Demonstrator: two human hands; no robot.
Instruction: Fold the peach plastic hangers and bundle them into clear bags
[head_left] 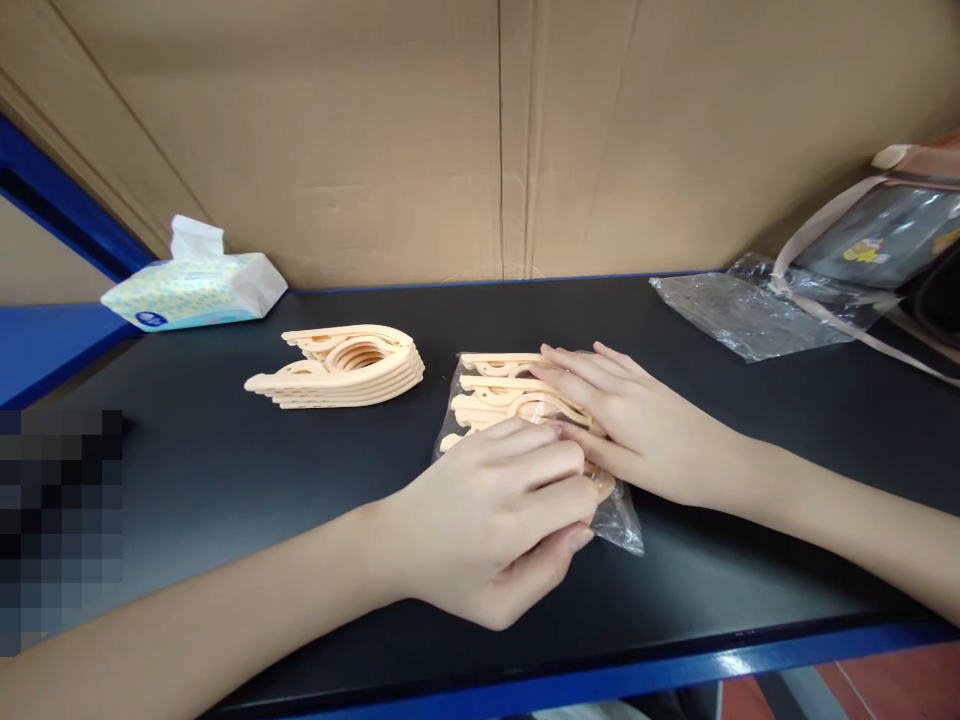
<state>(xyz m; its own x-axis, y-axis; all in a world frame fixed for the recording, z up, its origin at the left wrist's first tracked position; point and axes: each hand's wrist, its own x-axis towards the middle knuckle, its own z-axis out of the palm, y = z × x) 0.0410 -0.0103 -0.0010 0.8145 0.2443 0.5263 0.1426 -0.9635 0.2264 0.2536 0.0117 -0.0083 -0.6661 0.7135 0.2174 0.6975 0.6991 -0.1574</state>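
A clear plastic bag [626,530] holding several peach plastic hangers [487,383] lies flat on the black table. My left hand [502,520] rests over the bag's near side with its fingers curled and pressed together; what they hold, if anything, is hidden. My right hand [637,425] lies across the bag's right part, fingers stretched out and spread. To the left of the bag sits a neat stack of folded peach hangers [375,385], touched by neither hand.
A tissue pack [199,290] stands at the back left. At the back right, an empty clear bag [750,315] lies beside a transparent bag with a strap [862,235]. Cardboard [375,140] rises behind the table [337,640], which has a blue front edge.
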